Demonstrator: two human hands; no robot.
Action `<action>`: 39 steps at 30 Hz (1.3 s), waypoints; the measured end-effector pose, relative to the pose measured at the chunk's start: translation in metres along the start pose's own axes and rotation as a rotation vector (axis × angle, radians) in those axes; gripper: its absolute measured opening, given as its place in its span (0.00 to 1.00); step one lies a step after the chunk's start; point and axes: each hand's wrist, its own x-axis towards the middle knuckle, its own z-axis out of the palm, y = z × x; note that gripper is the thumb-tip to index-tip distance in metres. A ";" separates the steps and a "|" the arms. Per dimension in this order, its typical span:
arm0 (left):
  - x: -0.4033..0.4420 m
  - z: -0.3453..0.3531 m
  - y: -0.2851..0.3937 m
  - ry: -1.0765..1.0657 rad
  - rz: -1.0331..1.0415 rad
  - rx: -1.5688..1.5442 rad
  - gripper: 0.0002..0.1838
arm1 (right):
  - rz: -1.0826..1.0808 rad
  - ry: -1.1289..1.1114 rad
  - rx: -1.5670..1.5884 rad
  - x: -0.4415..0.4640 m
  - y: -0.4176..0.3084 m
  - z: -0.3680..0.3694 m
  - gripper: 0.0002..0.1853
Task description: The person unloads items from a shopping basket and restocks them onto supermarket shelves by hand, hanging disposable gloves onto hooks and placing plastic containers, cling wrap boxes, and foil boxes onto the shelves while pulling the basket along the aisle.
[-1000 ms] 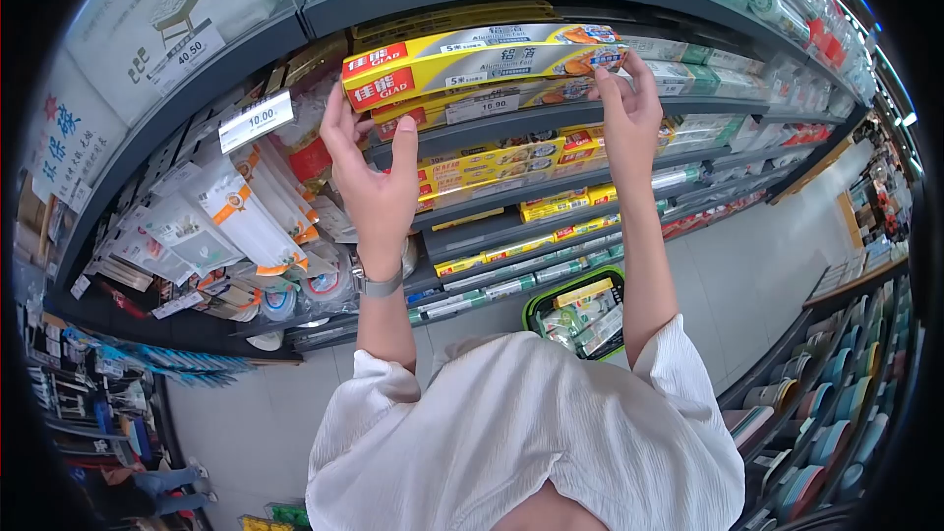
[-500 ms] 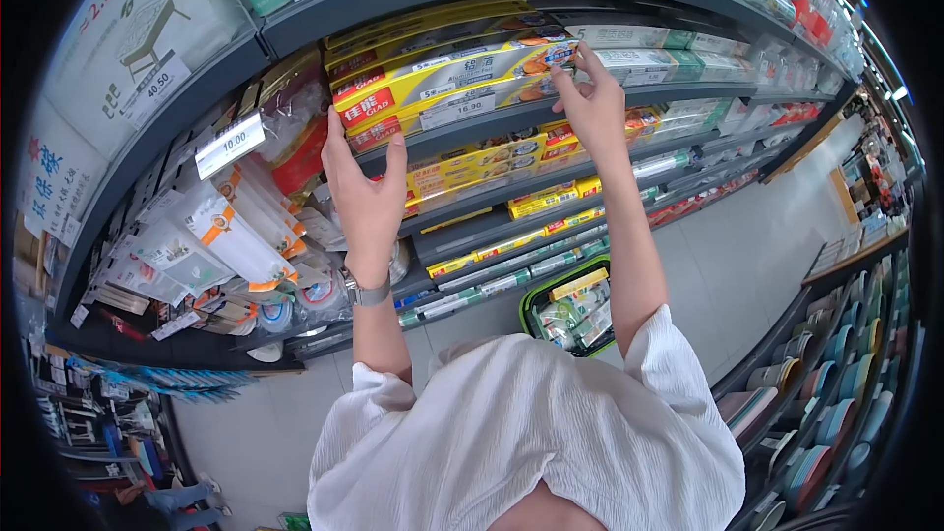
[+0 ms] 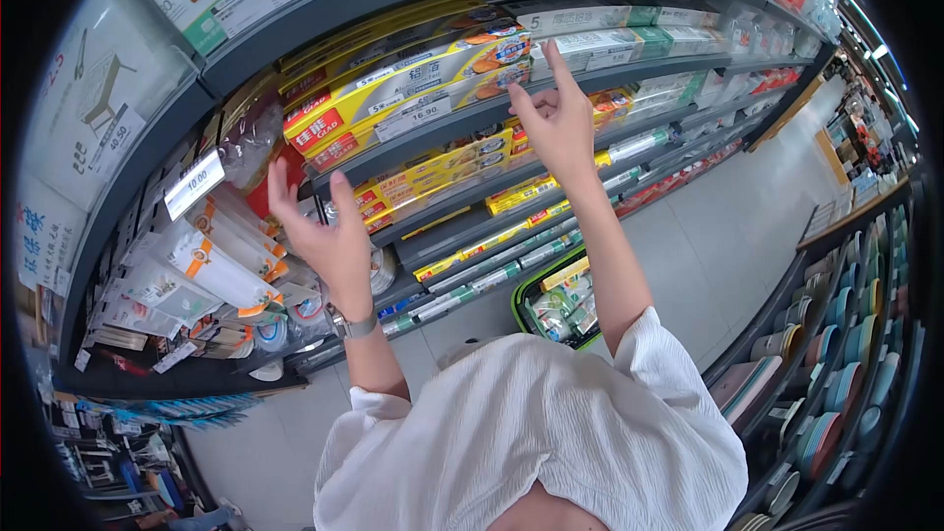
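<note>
A long yellow and silver box of aluminium foil (image 3: 413,74) lies on the shelf, with more yellow boxes behind it. Below its front face, a price tag (image 3: 413,116) reading 16.90 sits on the shelf edge. Off the foil box's left end, my left hand (image 3: 329,236) is held in the air, thumb and fingers apart, holding nothing. My right hand (image 3: 559,123) is just past the box's right end, index finger stretched upward and thumb apart, with nothing in it. Both hands are clear of the box.
Lower shelves carry more yellow boxes (image 3: 433,177). Packets hang at the left near a 10.00 price tag (image 3: 195,185). On the floor stands a green-rimmed shopping basket (image 3: 521,310) with goods inside. Racks of stacked dishes (image 3: 816,438) line the right side of the aisle.
Both hands have let go of the foil box's ends and drawn back from it. The box stays on the shelf. The view has shifted slightly.
</note>
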 end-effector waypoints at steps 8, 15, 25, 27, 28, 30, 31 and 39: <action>-0.139 0.003 -0.050 -0.202 -0.194 -0.185 0.12 | 0.105 0.154 -0.137 -0.123 0.104 -0.075 0.07; -0.375 0.016 -0.225 -1.392 -0.664 0.109 0.18 | 0.761 -0.284 -0.591 -0.425 0.285 -0.190 0.13; -0.508 -0.075 -0.354 -2.040 -0.412 0.434 0.16 | 1.809 0.006 -0.178 -0.946 0.218 -0.330 0.11; -0.524 -0.090 -0.372 -2.112 -0.375 0.401 0.16 | 2.089 0.430 -0.079 -0.808 0.160 -0.306 0.11; -0.526 -0.090 -0.374 -2.137 -0.352 0.374 0.16 | 2.109 0.439 -0.067 -0.803 0.169 -0.305 0.11; -0.523 -0.071 -0.367 -2.150 -0.309 0.312 0.16 | 2.112 0.483 0.038 -0.800 0.195 -0.299 0.14; -0.521 -0.059 -0.357 -2.090 -0.333 0.400 0.15 | 2.099 0.461 0.019 -0.797 0.214 -0.296 0.15; -0.473 0.117 -0.180 -1.893 -0.351 0.385 0.13 | 1.692 0.467 0.169 -0.661 0.368 -0.277 0.15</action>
